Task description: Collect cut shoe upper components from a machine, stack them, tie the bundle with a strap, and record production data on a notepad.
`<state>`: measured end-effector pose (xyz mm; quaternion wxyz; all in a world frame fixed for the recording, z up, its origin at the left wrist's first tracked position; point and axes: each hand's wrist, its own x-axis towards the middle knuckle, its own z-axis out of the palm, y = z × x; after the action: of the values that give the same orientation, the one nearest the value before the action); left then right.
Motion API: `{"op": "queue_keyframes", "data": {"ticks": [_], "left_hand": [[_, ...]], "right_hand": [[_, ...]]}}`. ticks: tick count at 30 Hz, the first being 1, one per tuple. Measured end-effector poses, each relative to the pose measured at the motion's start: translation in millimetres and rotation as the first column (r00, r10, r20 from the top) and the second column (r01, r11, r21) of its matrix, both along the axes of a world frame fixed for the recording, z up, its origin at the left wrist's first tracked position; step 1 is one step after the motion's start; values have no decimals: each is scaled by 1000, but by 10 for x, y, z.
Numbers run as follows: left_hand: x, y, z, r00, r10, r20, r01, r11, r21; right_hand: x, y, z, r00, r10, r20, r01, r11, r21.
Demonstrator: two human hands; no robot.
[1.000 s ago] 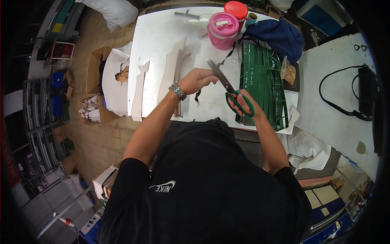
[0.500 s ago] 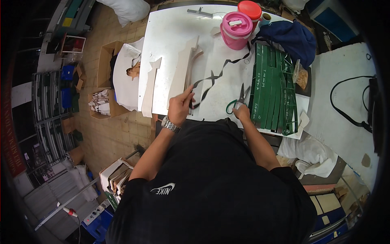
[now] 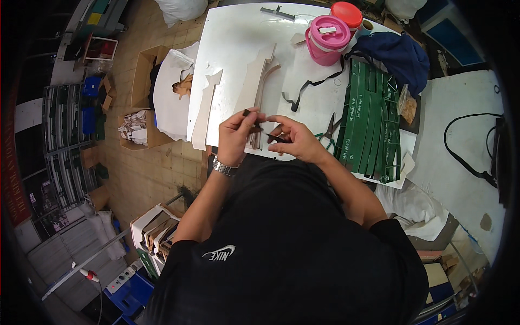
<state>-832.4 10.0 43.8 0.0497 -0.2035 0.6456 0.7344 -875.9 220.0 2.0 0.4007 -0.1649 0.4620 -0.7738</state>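
Note:
Over the table's near edge my two hands are close together. My left hand (image 3: 234,134), with a metal watch on its wrist, pinches a short piece of black strap (image 3: 247,112) that sticks up past the fingers. My right hand (image 3: 299,140) faces it, fingers curled, with a dark end of black strap between thumb and fingers. Whether both ends belong to one piece is hidden by the fingers. Green-handled scissors (image 3: 329,134) lie right of my right hand. Farther off, a longer black strap (image 3: 311,84) lies loose on the white tabletop (image 3: 227,38).
Stacked pale cut panels (image 3: 252,78) lie ahead of my hands, another pale panel (image 3: 205,114) to their left. At right are a green slatted rack (image 3: 368,119) and dark blue cloth (image 3: 395,54). A pink lidded jug (image 3: 328,40) and a red-lidded container (image 3: 346,15) stand at the back.
My right hand has let go of the scissors, now lying on the table, and moved left to my left hand. The long strap no longer runs to my left hand.

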Motion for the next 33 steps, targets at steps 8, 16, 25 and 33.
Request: {"op": "queue_keyframes", "data": {"ticks": [8,16,25,33], "left_hand": [[-225,-698,-811,961,-173,214,177,984,0],[-1139,-1960,-2197,874,-224,430,361,893,-268],[-2005,-1541,-2666,713,-439,546,499,866,45],[-2177,-1723,-2762,624,-505,597,453,856,250]], "right_hand": [[251,432,-607,892,-382,243,262,873,413],[147,-17,-1409,342,-911,230,607,401,686],[-1139,-1819,-2804,585,-790,-185,605,272,749],[-1282,-2149,-2773,722,-628,-289,504,191,842]]}}
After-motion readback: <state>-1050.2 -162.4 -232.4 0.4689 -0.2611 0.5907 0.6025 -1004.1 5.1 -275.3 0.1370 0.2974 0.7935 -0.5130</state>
